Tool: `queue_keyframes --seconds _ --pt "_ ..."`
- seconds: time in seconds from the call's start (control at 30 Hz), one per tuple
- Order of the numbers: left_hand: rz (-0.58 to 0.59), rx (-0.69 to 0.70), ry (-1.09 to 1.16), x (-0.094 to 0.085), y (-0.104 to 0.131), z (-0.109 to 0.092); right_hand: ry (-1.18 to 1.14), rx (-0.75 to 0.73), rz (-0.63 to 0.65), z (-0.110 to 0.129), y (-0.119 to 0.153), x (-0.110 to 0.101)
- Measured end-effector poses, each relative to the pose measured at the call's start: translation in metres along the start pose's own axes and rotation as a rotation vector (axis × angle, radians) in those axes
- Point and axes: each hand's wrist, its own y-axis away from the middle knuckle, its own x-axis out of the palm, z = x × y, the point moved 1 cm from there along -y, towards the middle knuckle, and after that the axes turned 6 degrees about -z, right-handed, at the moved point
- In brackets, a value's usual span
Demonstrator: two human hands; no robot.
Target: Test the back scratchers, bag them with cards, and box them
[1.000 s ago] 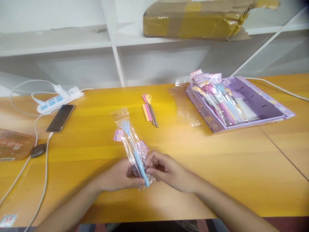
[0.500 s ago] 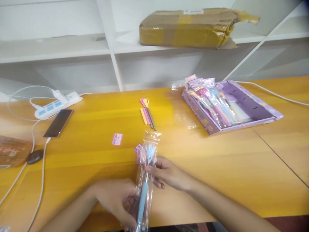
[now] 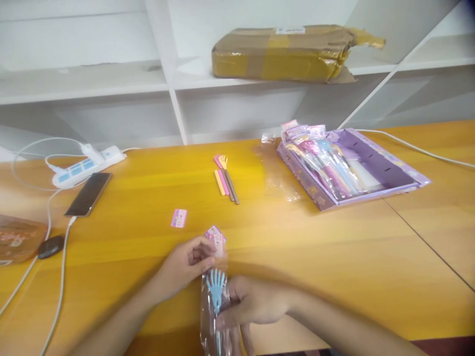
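Note:
A light-blue hand-shaped back scratcher (image 3: 216, 289) lies inside a clear plastic bag (image 3: 206, 329) near the table's front edge. My right hand (image 3: 258, 301) is closed around the bagged scratcher just below its blue claw. At the bag's top end, my left hand (image 3: 193, 259) pinches the plastic between thumb and fingers. Small pink and purple cards (image 3: 218, 241) show just beyond the left fingertips. Farther back on the table rest a pink scratcher head (image 3: 217, 159) and a yellow scratcher head (image 3: 223, 161) on metal rods, beside loose yellow and pink handles (image 3: 219, 182).
A purple box (image 3: 386, 153) with several bagged scratchers stands at the right, an empty clear bag (image 3: 278, 173) beside it. One pink card (image 3: 178, 218) lies left of centre. Phone (image 3: 89, 194), power strip (image 3: 87, 165) and cables occupy the left. A taped carton (image 3: 282, 54) sits on the shelf.
My right hand has drawn the bagged scratcher toward me. My left hand has moved from its lower end up to the top of the bag.

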Motion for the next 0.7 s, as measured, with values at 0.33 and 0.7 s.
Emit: queue_keyframes --seconds 0.33,0.7 --pt "0.116 -0.131 0.024 0.007 0.011 -0.006 0.957 -0.705 -1.177 0.030 0.030 -0.031" --pt "0.019 -0.072 -0.068 0.003 0.012 -0.008 1.336 -0.724 -1.105 0.023 0.013 -0.036"
